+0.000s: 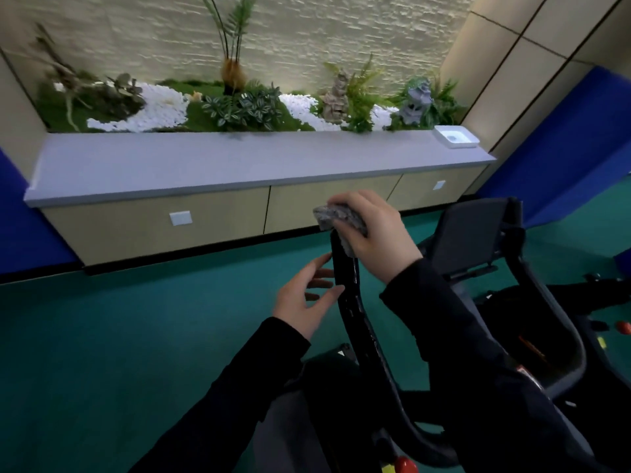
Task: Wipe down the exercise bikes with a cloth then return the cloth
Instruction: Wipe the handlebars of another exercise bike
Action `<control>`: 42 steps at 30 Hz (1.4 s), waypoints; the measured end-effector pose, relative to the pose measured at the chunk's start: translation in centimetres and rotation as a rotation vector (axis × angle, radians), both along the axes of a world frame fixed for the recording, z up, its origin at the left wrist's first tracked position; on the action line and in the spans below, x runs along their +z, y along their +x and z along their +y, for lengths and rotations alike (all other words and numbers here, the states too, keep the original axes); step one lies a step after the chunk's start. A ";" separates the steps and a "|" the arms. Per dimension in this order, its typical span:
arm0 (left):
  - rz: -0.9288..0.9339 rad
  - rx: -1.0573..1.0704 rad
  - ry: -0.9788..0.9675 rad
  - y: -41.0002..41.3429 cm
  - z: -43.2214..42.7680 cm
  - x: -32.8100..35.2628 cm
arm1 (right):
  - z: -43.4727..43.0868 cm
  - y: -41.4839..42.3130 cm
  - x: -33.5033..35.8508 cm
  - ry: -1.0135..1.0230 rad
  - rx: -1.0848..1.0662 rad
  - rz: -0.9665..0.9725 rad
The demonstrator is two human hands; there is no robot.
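- Nearest, at 6 o'clock in the view, a round red knob (pixel 405 465) sat low on the frame of the black exercise bike (pixel 546 336), whose dark tubes filled the 4 to 5 o'clock corner.
- Two black sleeves (pixel 461 336) rose from the bottom edge towards the centre.
- A glossy black curved handlebar (pixel 355 322) climbed from 6 o'clock up to the middle of the view.
- The left hand (pixel 304 298) lay at the bar's 9 o'clock side, its fingers straight and spread, gripping nothing. The fingertips reached the bar's edge, but whether they pressed on it could not be told.
- The right hand (pixel 375 230) was over the bar's upper tip, at 12 o'clock from the left hand, fingers curled down around a crumpled grey cloth (pixel 336 216).
- The cloth was bunched on the tip of the handlebar, under the right palm, with part hanging down the bar's 3 o'clock side.
- At 3 o'clock from that hand stood the bike's dark flat console panel (pixel 467 233).
- A teal floor (pixel 136 329) spread beyond, towards 8 o'clock.
- Farther off ran a long beige cabinet (pixel 153 230) with a pale grey countertop (pixel 205 162).
- A white rectangular tray (pixel 469 142) sat on the countertop's end at 2 o'clock.
- Behind, a planter bed (pixel 239 110) held white pebbles, ferns and grey stone figures before a rough cream wall (pixel 307 35).
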State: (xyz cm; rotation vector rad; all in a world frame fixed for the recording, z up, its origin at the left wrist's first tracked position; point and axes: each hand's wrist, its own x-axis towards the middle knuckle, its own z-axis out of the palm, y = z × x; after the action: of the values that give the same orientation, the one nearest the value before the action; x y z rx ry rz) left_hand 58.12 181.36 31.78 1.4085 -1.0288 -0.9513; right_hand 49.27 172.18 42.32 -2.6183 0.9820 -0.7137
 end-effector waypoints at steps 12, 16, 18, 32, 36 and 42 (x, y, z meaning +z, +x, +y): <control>0.189 0.063 -0.046 -0.4 -0.5 0.0 | -0.1 -0.3 -2.3 0.133 -0.281 -0.104; 0.180 0.047 -0.040 0.0 -0.7 0.0 | 1.6 -0.7 -3.4 -0.045 -0.289 -0.271; 0.177 0.046 -0.046 0.1 -0.7 0.0 | 2.3 -1.2 -4.1 -0.091 -0.334 -0.260; 0.232 -0.045 -0.035 0.9 -0.7 0.7 | 5.2 -1.0 -5.6 -0.140 -0.525 -0.265; 0.203 -0.086 -0.030 1.4 -0.7 0.8 | 6.2 -2.0 -6.4 -0.099 -0.535 -0.213; 0.169 -0.136 0.001 1.9 -0.9 1.1 | 6.7 -2.4 -6.7 0.098 -0.589 -0.285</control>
State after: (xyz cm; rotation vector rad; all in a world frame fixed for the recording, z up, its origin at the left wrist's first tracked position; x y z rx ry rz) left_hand 60.01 180.48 32.86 1.2481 -1.0065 -1.1496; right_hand 46.88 178.84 35.59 -2.0598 1.6561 -1.0932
